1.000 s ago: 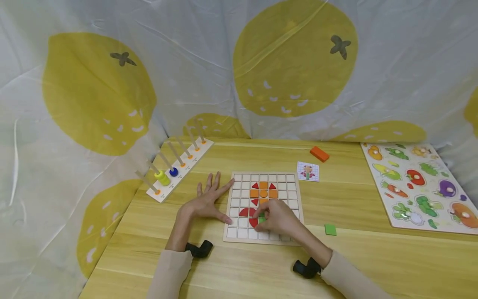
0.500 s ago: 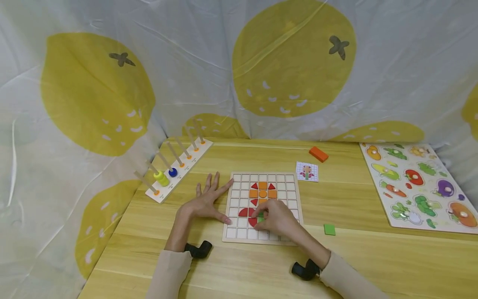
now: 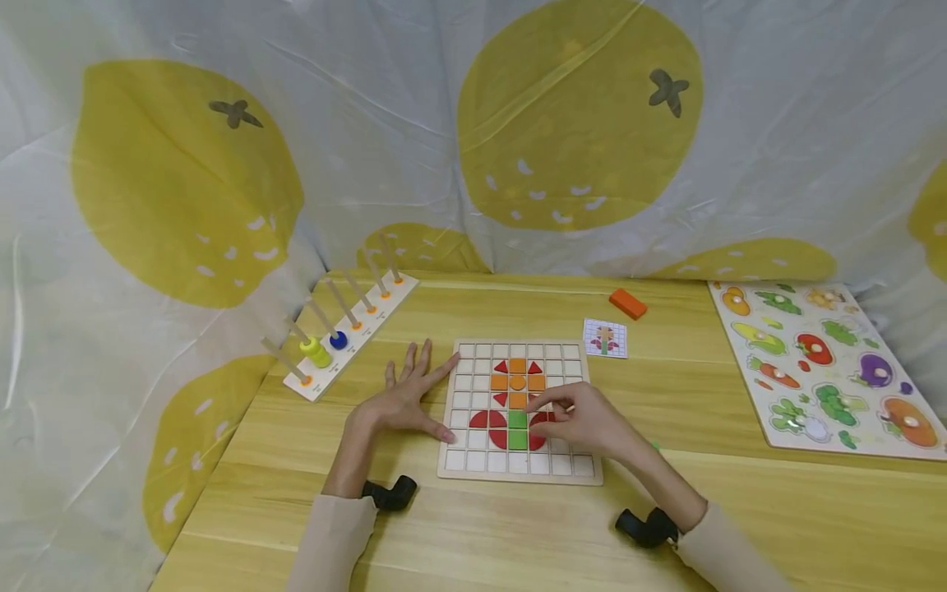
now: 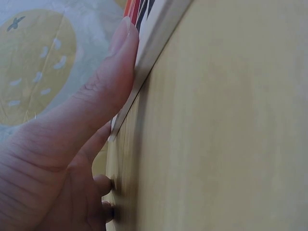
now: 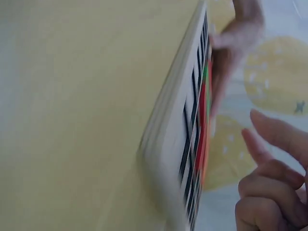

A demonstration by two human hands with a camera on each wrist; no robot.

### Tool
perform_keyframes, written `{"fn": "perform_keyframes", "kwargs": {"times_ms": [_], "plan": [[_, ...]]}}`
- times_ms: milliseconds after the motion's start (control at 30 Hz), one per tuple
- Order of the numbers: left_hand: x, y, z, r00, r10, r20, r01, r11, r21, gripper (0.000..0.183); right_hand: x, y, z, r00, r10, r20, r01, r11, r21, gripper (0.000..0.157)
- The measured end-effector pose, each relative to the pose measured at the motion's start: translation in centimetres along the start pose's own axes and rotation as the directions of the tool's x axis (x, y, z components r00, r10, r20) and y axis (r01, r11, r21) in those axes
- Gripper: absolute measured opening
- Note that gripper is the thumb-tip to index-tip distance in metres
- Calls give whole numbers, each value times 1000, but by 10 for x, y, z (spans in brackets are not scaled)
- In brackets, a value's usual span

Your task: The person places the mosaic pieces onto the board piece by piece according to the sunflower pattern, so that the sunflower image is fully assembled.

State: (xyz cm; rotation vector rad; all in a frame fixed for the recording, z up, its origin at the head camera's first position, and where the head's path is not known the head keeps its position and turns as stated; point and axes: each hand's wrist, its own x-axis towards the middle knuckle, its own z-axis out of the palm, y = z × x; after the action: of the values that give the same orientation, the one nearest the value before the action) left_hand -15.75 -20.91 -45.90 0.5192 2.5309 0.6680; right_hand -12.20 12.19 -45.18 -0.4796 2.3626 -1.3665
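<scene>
A wooden grid board [image 3: 477, 460] lies on the table between my hands, also seen edge-on in both wrist views. On it are orange squares [image 3: 518, 366], red triangles [image 3: 534, 367], two green squares [image 3: 518, 440] and red rounded pieces [image 3: 499, 439] on both sides of the green. My left hand [image 3: 399, 404] is spread, its thumb and index finger resting at the board's left edge. Over the board's right half hovers my right hand [image 3: 588, 419], thumb and index finger apart with nothing visible between them. It partly covers the right-hand red pieces.
A patterned card [image 3: 605, 338] and an orange block [image 3: 628, 304] lie behind the board to the right. A green tile [image 3: 655, 446] peeks out by my right wrist. Left stands a peg rack [image 3: 336, 362] with yellow and blue beads; far right lies a vegetable puzzle [image 3: 867, 427].
My right hand has lifted from the green and red pieces and shifted right, uncovering two green squares and some right-hand red pieces. The left hand stays at the board's edge.
</scene>
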Motion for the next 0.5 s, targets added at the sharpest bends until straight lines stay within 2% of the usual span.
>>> {"fn": "perform_keyframes", "kwargs": {"times_ms": [200, 333, 500], "plan": [[-1, 0, -2, 1000, -4, -1, 4, 1000, 2, 127, -28, 36, -52, 1000, 12, -23, -12, 1000, -1, 26], [0, 0, -2, 1000, 2, 0, -2, 1000, -7, 127, -51, 62, -81, 1000, 11, -10, -10, 999, 36, 32], [1, 0, -1, 1000, 2, -1, -2, 1000, -9, 127, -74, 84, -105, 992, -7, 129, -1, 998, 58, 41]]}}
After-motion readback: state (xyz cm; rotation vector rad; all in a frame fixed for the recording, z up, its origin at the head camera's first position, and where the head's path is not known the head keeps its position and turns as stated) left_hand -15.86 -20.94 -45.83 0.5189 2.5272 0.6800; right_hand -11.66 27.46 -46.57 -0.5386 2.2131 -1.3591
